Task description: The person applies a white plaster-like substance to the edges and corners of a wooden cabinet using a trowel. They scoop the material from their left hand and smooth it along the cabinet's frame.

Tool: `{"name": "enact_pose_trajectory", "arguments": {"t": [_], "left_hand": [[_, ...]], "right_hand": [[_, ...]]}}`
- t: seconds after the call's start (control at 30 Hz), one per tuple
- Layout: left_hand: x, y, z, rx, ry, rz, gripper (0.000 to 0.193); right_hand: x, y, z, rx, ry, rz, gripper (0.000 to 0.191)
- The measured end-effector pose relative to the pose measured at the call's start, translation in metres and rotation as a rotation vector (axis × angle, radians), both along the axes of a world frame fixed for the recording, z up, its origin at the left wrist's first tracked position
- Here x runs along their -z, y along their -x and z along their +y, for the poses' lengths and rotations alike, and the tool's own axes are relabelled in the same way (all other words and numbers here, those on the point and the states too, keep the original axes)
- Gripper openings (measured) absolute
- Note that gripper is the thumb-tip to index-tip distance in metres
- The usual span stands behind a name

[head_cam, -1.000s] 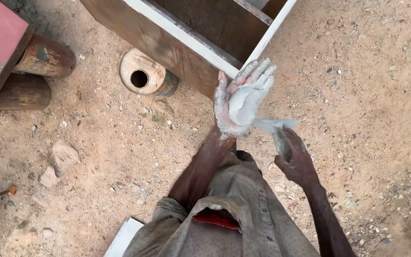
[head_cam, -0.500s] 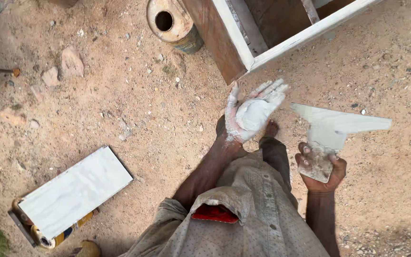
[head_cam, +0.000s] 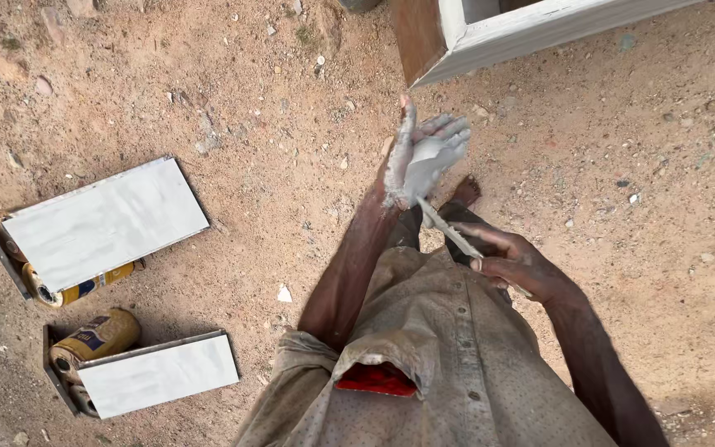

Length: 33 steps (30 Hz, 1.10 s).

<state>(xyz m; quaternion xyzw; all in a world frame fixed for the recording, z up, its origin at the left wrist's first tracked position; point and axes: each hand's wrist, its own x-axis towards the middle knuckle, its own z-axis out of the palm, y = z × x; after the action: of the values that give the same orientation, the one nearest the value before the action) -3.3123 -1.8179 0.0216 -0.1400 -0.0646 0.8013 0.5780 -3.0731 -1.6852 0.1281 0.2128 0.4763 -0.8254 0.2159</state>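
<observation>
On sandy ground (head_cam: 639, 273): white-painted boards (head_cam: 105, 222).

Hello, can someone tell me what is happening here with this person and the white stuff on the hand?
A person stands on sandy ground, looking down. The left hand is held open, palm coated with white paste. The right hand grips a putty knife whose blade touches that palm. To the left, two white-coated panels rest on cans. The corner of a wooden cabinet with a white edge is at the top.
</observation>
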Motion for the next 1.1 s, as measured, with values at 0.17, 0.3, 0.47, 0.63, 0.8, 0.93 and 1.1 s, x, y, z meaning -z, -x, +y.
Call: {"name": "enact_pose_trajectory", "arguments": {"t": [0.17, 0.3, 0.47, 0.63, 0.8, 0.93, 1.1], "left_hand": [[-0.020, 0.010, -0.073, -0.195, 0.517, 0.189, 0.083], [-0.005, 0.000, -0.125, -0.139, 0.649, 0.041, 0.067], [0.026, -0.024, -0.166, -0.137, 0.684, -0.018, 0.061], [0.044, -0.042, -0.189, -0.132, 0.766, -0.069, 0.059], [0.057, -0.053, -0.194, -0.138, 0.739, -0.162, 0.052], [0.061, -0.055, -0.190, -0.090, 0.783, -0.112, 0.064], [0.057, -0.051, -0.181, -0.051, 0.766, -0.065, 0.069]], "right_hand": [[0.017, 0.020, 0.016, 0.675, 0.311, 0.022, 0.084], [0.038, 0.074, 0.012, 0.556, -0.530, 0.169, 0.081], [0.096, 0.130, -0.015, 0.228, -1.511, 0.226, 0.082], [0.147, 0.143, -0.019, 0.270, -1.560, 0.349, 0.082], [0.188, 0.153, -0.014, 0.309, -1.604, 0.391, 0.085], [0.210, 0.160, -0.019, 0.342, -1.610, 0.397, 0.079], [0.208, 0.140, -0.025, 0.306, -1.456, 0.306, 0.081]]}}
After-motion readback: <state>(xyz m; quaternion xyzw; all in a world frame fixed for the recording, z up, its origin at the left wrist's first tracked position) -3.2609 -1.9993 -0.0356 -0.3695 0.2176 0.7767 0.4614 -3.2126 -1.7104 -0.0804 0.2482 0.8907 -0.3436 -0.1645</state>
